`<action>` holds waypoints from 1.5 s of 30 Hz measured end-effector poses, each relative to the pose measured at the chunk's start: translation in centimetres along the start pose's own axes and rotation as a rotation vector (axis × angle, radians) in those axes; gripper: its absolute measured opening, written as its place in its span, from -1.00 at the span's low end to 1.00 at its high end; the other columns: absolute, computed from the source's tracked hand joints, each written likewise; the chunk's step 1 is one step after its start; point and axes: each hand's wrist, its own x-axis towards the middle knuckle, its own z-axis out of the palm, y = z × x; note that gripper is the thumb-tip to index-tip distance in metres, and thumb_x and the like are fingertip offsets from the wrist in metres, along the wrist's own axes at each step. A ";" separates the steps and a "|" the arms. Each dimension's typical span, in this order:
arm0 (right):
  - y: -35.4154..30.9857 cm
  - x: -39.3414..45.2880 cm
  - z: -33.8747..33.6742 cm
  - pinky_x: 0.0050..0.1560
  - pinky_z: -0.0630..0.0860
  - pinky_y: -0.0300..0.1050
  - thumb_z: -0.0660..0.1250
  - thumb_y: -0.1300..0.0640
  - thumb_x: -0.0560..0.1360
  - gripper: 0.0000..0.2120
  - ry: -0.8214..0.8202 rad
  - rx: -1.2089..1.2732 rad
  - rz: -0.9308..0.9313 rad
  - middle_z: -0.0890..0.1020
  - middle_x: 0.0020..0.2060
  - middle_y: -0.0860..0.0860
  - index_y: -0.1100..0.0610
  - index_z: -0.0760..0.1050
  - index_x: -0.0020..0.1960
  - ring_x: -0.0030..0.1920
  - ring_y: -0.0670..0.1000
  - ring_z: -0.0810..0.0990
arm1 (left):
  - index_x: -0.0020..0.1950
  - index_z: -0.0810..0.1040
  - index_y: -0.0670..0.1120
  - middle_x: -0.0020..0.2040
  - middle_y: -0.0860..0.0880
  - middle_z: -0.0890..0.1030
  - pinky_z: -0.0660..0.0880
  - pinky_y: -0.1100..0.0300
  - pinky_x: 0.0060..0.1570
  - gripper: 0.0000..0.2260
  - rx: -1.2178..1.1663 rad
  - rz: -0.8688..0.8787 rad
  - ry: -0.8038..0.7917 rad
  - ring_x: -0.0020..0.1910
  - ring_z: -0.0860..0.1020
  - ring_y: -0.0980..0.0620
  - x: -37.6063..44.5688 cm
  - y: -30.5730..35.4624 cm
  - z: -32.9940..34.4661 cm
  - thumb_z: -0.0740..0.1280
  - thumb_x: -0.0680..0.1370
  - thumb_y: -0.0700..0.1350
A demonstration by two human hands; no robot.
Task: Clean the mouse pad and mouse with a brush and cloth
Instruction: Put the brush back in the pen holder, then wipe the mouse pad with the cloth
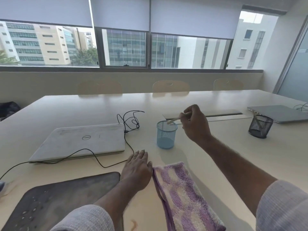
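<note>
Nearest, the dark mouse pad [66,195] lay at the table's [233,147] front left, with the folded purple cloth [183,195] to its right. Between them the left hand [137,167] rested flat on the table, fingers straight, holding nothing, thumb just beside the cloth. Farther back, the right hand [195,124] pinched the brush [174,120] handle, its lower end inside the blue cup [166,135]. A closed laptop [83,140] lay left of the cup.
</note>
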 end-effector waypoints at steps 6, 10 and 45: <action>0.5 1.4 2.9 -0.13 0.45 -0.10 0.33 0.08 0.54 -0.84 -0.111 -0.089 0.008 0.62 -0.16 0.00 0.17 0.44 -0.01 -0.13 0.09 0.57 | 0.62 0.02 -0.07 0.63 0.01 0.01 -0.18 0.16 0.54 -0.48 0.020 -0.002 0.005 0.59 -0.06 0.09 0.2 0.0 0.2 -0.06 0.68 0.08; 0.5 1.8 4.7 -0.08 0.48 -0.04 0.32 0.07 0.54 -0.84 -0.202 -0.177 0.027 0.64 -0.13 0.04 0.15 0.43 -0.01 -0.07 0.14 0.58 | 0.62 0.02 -0.07 0.63 0.01 0.01 -0.19 0.17 0.53 -0.48 0.019 -0.004 0.010 0.59 -0.06 0.09 0.1 -0.1 0.3 -0.05 0.68 0.08; 1.2 -11.9 -5.7 -0.27 0.39 -0.25 0.38 -0.12 0.50 -0.79 -0.267 -0.120 0.097 0.57 -0.22 -0.04 0.01 0.50 -0.04 -0.22 -0.08 0.53 | 0.09 0.63 -0.04 0.04 -0.02 0.63 0.45 0.02 0.10 -0.82 -0.219 -0.020 0.558 0.08 0.55 -0.10 -2.1 1.4 -1.8 0.27 0.57 -0.09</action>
